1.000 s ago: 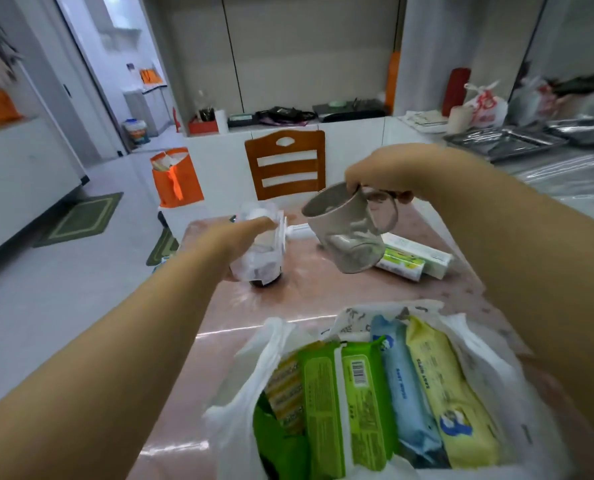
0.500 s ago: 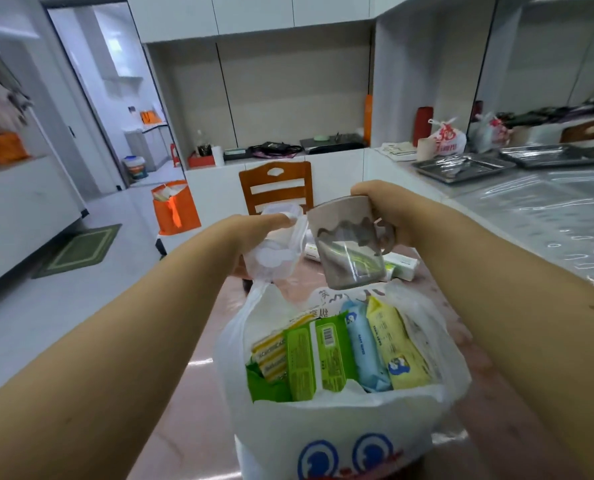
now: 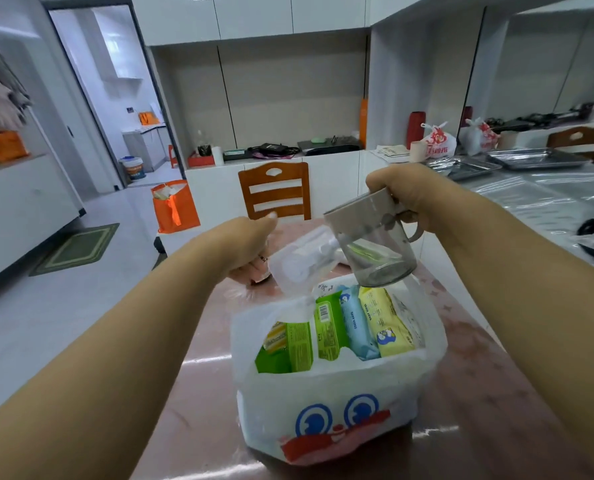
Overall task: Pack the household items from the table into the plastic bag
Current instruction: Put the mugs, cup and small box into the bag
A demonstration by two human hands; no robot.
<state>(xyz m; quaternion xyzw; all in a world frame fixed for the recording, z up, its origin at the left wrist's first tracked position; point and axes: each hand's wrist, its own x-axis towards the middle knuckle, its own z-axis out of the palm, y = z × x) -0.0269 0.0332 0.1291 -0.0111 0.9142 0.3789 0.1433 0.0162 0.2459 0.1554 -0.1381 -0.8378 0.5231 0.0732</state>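
A white plastic bag [image 3: 326,403] with a cartoon face stands open on the pink table [image 3: 489,393]. Inside it stand green [image 3: 328,327], blue [image 3: 356,327] and yellow [image 3: 387,323] wipe packs. My right hand [image 3: 406,195] grips a grey translucent cup [image 3: 371,244] by its handle, tilted, just above the bag's far rim. My left hand [image 3: 250,244] holds a clear wrapped white item [image 3: 302,263] over the bag's far left edge. What lies on the table behind the cup is hidden.
A wooden chair [image 3: 275,192] stands at the table's far end. An orange bag [image 3: 174,209] sits on the floor to the left. A plastic-covered counter [image 3: 538,199] with metal trays [image 3: 531,161] runs along the right.
Both hands have lifted their items off the table and brought them back towards me, over the bag's far rim. The view has pulled back, so the whole bag now shows.
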